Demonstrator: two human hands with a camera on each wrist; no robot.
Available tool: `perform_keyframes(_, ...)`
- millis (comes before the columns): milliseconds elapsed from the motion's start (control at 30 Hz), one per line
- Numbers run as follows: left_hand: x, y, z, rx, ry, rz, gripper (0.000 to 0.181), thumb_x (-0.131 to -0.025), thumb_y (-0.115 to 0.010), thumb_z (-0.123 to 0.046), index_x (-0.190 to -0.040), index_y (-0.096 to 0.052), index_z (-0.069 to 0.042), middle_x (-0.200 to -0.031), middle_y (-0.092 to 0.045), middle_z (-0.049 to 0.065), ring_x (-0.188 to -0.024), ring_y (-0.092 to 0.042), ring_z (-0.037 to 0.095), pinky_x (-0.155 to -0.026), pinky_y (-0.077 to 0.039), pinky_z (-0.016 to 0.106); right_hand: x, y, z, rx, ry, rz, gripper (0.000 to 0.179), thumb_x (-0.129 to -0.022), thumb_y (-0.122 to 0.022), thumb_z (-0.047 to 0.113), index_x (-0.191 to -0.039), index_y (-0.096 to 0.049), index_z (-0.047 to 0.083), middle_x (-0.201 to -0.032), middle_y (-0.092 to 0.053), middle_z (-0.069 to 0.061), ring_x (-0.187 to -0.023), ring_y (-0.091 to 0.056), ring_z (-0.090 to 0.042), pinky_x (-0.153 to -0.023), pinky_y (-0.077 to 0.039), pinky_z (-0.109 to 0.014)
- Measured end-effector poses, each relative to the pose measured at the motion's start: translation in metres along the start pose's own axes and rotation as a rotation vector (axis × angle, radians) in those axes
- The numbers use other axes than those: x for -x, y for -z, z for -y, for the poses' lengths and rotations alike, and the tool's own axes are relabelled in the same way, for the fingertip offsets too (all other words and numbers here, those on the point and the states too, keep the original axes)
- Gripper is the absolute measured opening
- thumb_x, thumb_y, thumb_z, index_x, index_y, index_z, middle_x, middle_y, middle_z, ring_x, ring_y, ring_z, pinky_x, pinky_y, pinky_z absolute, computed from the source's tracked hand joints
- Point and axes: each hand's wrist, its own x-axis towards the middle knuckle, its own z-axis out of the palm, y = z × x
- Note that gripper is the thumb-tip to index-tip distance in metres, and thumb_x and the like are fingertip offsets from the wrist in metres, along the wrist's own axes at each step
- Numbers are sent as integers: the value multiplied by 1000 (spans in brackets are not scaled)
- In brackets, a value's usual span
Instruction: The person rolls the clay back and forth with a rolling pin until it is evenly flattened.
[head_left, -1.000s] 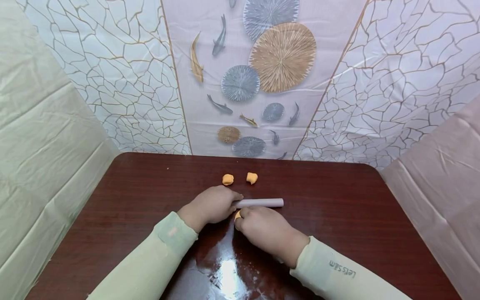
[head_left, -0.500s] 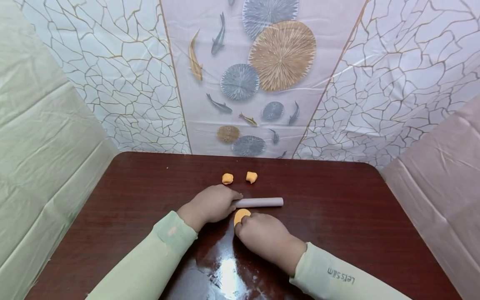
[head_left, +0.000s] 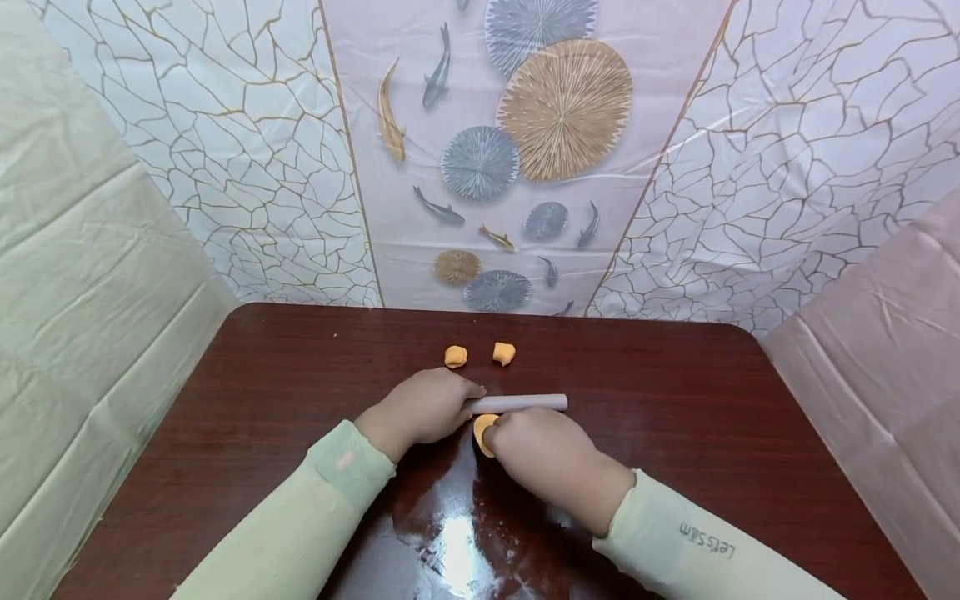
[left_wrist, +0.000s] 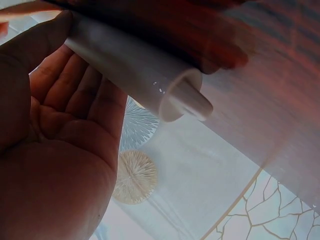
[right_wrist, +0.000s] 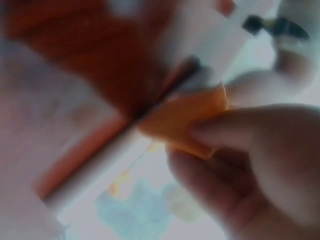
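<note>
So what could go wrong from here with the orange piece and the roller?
Two risks, as I judge it. The right hand pinches the flat orange piece between thumb and fingers, so it might bend, dent or tear. And the left hand holds the round roller near one end; if that grip loosened, it could roll on the table.

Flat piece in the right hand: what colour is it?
The flat piece is yellow-orange, clearest in the head view.
</note>
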Motion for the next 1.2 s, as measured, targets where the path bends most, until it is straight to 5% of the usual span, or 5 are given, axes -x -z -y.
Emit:
perform_keyframes(133,0,0,0,-5,-3,-9,24,-112,-72,-21,-133,-82,-20,-116,-84,-1,-104,-78,21,-93,-64,43,1,17,-13,-138,-51,34,27,-101,-77,-2,-89,-79,22,-75,-69,6,-66,-64,-9,-57,-55,-31)
perform_keyframes(333,-1,-1,0,-11,-4,-15,23,-111,-72,-20,-131,-82,-21,-113,-84,-3,-102,-78,20,-92,-64,43,9,36,-50,-257,-73,-141,35,-93,-73,-11,-88,-80,23,-80,-74,12,-73,-69,-7,-66,-60,-28)
perform_keyframes(533,0,-1,1,-7,2,-10,32,-111,-72,-20,-142,-80,-20,-125,-85,-1,-113,-80,23,-100,-64,44,18,38,-103,-253,-196,-225,37,-90,-64,-14,-98,-85,15,-98,-86,3,-89,-82,-20,-78,-67,-41)
perform_keyframes(833,3,-1,1,7,2,-17,34,-111,-72,-21,-144,-79,-21,-128,-84,-1,-112,-80,22,-97,-65,43,32,-7,-167,-221,-373,-71,31,-98,-62,-8,-101,-84,13,-100,-85,-5,-95,-80,-32,-86,-65,-53)
perform_keyframes(1200,3,-2,-2,26,8,-27,33,-111,-72,-20,-144,-79,-21,-127,-84,-1,-111,-80,23,-97,-65,44,39,-47,-186,-237,-419,50,32,-103,-57,-5,-100,-77,20,-96,-76,0,-91,-73,-27,-84,-62,-51)
